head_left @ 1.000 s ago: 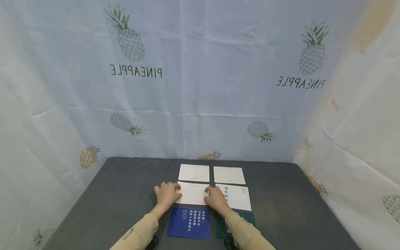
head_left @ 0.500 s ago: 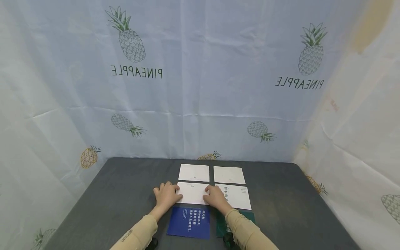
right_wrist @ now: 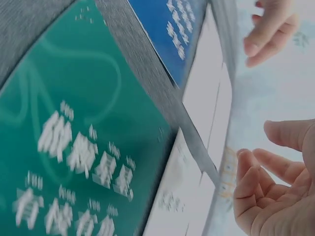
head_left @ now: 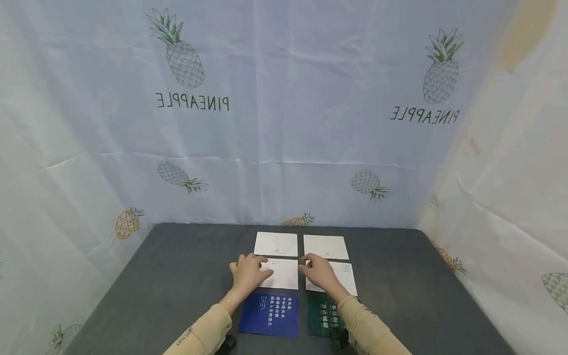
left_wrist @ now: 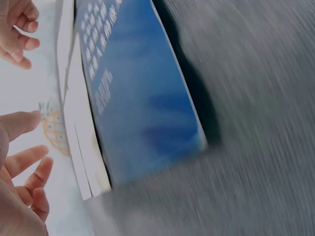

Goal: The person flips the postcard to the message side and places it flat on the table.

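Note:
My left hand (head_left: pixel 248 272) hovers over the left end of the plain white card (head_left: pixel 285 277) in the middle row, thumb and fingers spread apart. Over the lettered white card (head_left: pixel 347 280) beside it hangs my right hand (head_left: pixel 320 272), fingers loosely bent. The right wrist view shows the right hand (right_wrist: pixel 280 191) with nothing in its grasp; in the left wrist view the left hand (left_wrist: pixel 24 182) holds nothing either. Nearer to me lie a blue card (head_left: pixel 268 318) with white writing and a green card (head_left: pixel 318 318), partly hidden by the right forearm.
Two more white cards, a left one (head_left: pixel 276 244) and a right one (head_left: pixel 326 247), form the back row. All the cards lie flat on a dark grey table (head_left: pixel 186 266). A pale curtain (head_left: pixel 284 123) printed with pineapples hangs behind it.
Both hands have come off the edges of the plain white middle card and shifted rightward. The right hand is now above the lettered card. The cards have not visibly moved.

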Demonstrator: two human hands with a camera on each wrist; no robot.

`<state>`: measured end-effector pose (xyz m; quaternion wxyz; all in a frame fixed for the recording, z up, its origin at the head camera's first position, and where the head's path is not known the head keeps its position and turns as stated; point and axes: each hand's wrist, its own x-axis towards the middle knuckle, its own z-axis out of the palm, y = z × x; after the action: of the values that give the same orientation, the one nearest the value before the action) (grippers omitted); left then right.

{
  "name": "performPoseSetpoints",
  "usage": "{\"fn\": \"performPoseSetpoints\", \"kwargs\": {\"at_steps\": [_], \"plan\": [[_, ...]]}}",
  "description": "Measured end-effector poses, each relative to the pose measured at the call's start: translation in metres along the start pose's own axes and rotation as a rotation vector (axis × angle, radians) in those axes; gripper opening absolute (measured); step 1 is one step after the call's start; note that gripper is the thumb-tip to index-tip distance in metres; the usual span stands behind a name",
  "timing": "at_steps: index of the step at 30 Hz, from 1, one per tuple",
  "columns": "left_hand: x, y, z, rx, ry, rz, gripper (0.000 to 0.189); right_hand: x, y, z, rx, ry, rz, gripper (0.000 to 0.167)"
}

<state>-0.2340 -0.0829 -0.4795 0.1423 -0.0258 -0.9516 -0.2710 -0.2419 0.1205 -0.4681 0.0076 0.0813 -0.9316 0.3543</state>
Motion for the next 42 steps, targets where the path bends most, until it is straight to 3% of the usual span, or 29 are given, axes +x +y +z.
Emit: {"fn": "performPoseSetpoints", "kwargs": {"at_steps": [6, 11, 14, 20, 29, 36, 42], "plan": [[-0.003, 0.018, 0.010, -0.103, -0.054, 0.011, 0.033, -0.010, 0.009, -0.023, -0.020, 0.026, 0.041, 0.032], [0.001, 0.032, 0.019, -0.146, -0.070, 0.091, 0.036, -0.018, 0.021, -0.039, -0.036, 0.042, 0.051, 0.033], [0.002, 0.039, 0.024, -0.203, -0.111, 0.124, 0.038, -0.020, 0.029, -0.046, -0.051, 0.060, 0.073, 0.033], [-0.001, 0.054, 0.036, -0.314, -0.240, 0.111, 0.044, -0.022, 0.050, -0.056, -0.098, 0.096, 0.117, 0.037], [-0.006, 0.068, 0.049, -0.378, -0.310, 0.115, 0.053, -0.027, 0.071, -0.065, -0.122, 0.086, 0.201, 0.049], [-0.008, 0.071, 0.057, -0.422, -0.360, 0.110, 0.051, -0.031, 0.081, -0.066, -0.090, 0.032, 0.291, 0.054], [-0.009, 0.071, 0.058, -0.461, -0.401, 0.072, 0.055, -0.030, 0.088, -0.063, -0.053, 0.013, 0.317, 0.056]]}}
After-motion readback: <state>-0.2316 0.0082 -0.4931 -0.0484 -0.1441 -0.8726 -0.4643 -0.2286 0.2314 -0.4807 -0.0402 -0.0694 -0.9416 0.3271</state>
